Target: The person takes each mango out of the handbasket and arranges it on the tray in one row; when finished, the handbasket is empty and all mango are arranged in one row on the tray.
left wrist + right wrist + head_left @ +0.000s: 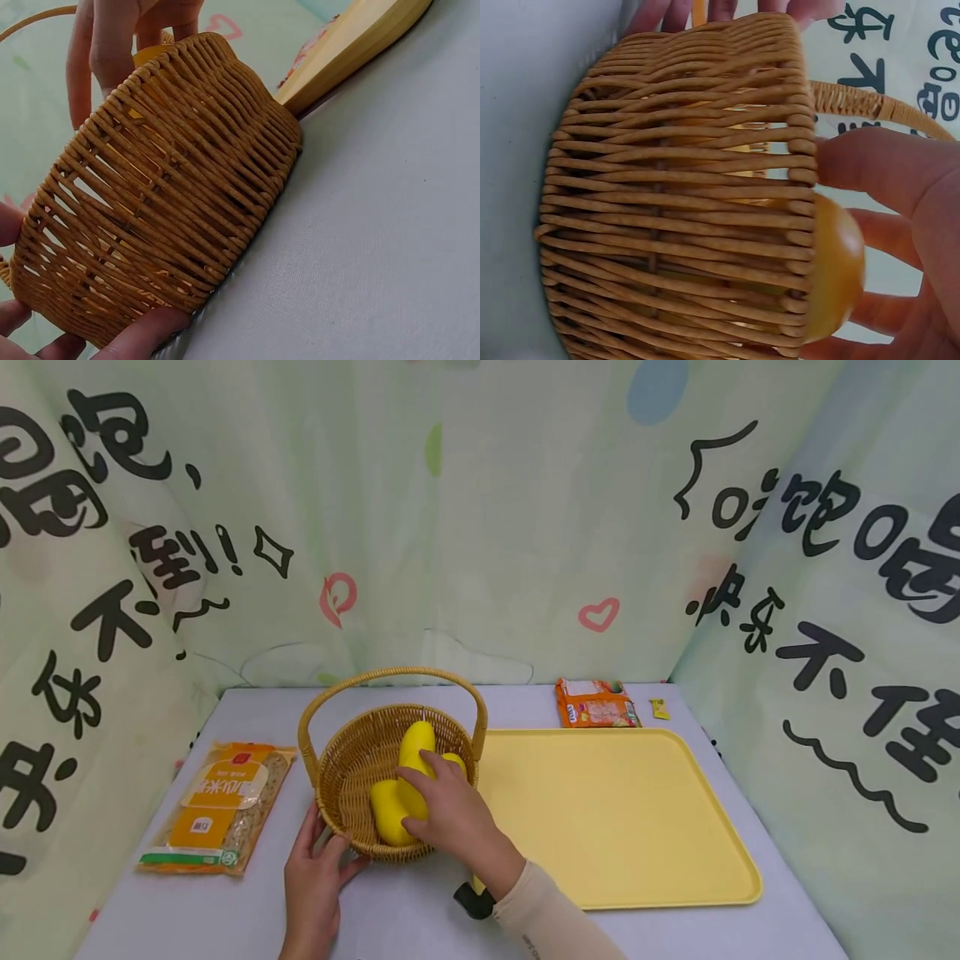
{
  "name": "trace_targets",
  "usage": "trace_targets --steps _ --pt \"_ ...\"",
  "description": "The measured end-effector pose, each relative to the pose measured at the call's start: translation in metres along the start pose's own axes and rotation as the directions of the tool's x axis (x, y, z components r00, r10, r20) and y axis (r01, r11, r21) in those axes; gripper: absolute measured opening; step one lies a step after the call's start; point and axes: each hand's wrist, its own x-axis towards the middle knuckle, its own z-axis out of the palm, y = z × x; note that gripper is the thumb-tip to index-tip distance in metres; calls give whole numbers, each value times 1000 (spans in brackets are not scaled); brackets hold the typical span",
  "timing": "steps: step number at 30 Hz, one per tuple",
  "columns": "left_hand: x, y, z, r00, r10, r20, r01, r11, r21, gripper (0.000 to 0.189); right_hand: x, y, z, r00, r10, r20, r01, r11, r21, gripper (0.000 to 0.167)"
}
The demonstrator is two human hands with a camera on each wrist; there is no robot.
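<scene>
A woven wicker basket [348, 777] with a tall arched handle stands on the table, holding yellow mangoes [388, 810]. My left hand [313, 868] grips the basket's near left side; in the left wrist view its thumb [150, 330] presses low on the weave. Inside the basket, my right hand [453, 810] reaches over the mangoes, thumb and fingers spread round one of them and partly hiding it. In the right wrist view a rounded yellow mango [836, 266] shows above the rim beside that hand. The basket wall hides the mangoes' lower parts.
A yellow tray [615, 818] lies right of the basket, close to it. An orange snack packet [596, 703] and a small yellow wrapped sweet [659, 708] lie behind the tray. Left of the basket is a flat orange-and-clear food bag [217, 810]. Printed curtains enclose the table.
</scene>
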Motion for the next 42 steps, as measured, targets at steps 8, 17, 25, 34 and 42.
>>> trace_targets --steps 8,17,25,34,42 --pt "0 2 0 1000 0 -5 0 1000 -3 82 1 4 4 1000 19 -5 -19 1000 12 55" --pt "0 2 1 1000 -2 -5 2 1000 5 83 2 7 4 1000 8 -23 -8 1000 -4 58" --pt "0 0 0 1000 -4 5 4 1000 12 82 1 8 4 999 39 -8 -39 999 36 57" --pt "-1 0 0 1000 -1 -2 1 1000 9 82 -1 10 4 996 15 -86 -12 999 37 59" --pt "0 0 0 1000 2 -1 -2 1000 10 82 -5 10 -4 993 7 -121 1 998 66 59"
